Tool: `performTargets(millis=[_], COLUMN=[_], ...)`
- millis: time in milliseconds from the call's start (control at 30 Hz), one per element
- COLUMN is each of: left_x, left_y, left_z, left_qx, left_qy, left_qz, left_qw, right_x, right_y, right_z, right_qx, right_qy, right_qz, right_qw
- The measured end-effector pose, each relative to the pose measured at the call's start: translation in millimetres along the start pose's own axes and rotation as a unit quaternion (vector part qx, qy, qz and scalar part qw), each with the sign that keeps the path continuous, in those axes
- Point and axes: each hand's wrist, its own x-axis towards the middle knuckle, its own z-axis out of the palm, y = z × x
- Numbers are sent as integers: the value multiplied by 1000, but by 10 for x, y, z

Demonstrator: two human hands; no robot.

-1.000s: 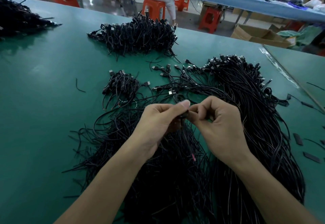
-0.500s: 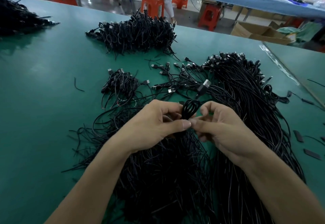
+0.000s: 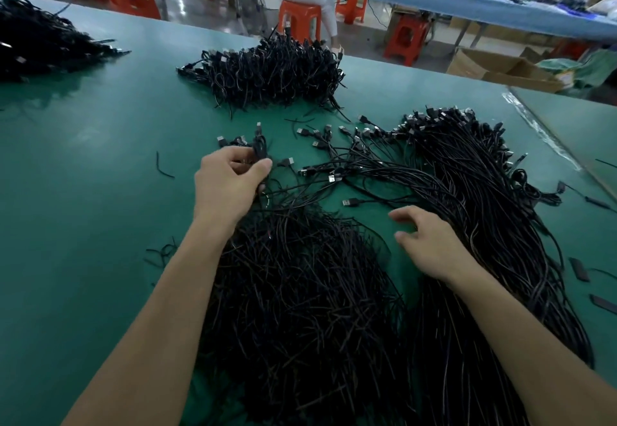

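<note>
- A heap of loose black cables lies on the green desk, nearer than both grips.
- The right grip has its fingers relaxed and apart and holds nothing. Long cables run just to its right.
- A USB plug lies just beyond its fingertips.
- The left grip is clamped on a coiled cable, pinched between thumb and fingers, and the coil sticks out on its far side.
- A big pile of coils sits well beyond that grip.
</note>
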Motion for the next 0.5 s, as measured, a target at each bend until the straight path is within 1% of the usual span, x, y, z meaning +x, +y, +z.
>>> performTargets(millis=[67, 100, 200, 267, 333, 433, 500], left_x=[113, 159, 236, 229, 184, 85, 16], left_y=[-47, -60, -87, -109, -131, -143, -123], left_z=[30, 44, 112, 154, 187, 220, 238], left_qx=[93, 123, 180, 214, 249, 330, 349], left_qy=[44, 58, 65, 43, 1, -65, -58], left_qz=[28, 37, 53, 54, 44, 14, 25], left_qw=[994, 990, 980, 974, 967, 942, 935], right_x=[116, 164, 267, 295, 297, 285, 262], right_y=[27, 30, 18, -11, -39, -55, -32], right_z=[31, 54, 121, 157, 165, 204, 233], right_qx=[-74, -103, -168, -199, -229, -252, -264], right_qy=[-31, -40, -38, -28, -24, 9, 37], right_qz=[-7, -5, 41, 89, 115, 98, 82], right_qw=[997, 994, 984, 976, 966, 963, 960])
